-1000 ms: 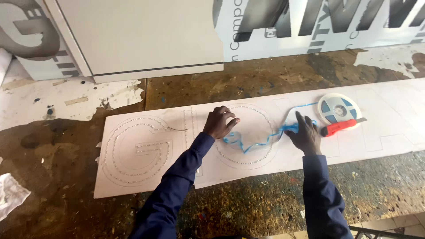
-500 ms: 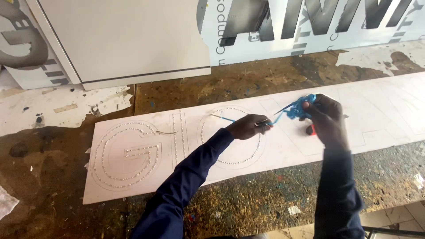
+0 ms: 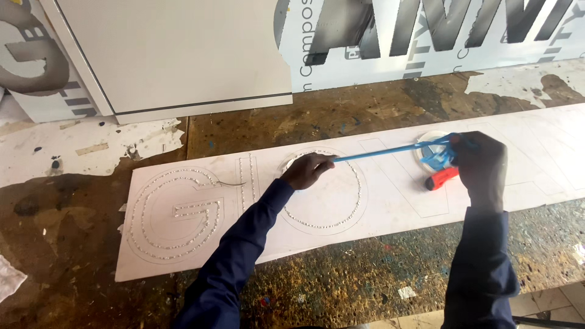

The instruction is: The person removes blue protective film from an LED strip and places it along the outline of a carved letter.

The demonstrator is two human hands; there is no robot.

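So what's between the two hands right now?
A taut blue strip runs from the left hand to the right hand, above the white board, in the head view.

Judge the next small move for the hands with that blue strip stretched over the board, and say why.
Probably lower the left hand to press the blue strip down along the round outline. The strip runs taut from that hand, at the outline's upper edge, to the right hand beside the roll dispenser, and appears lifted off the white board, so it seems not yet stuck down.
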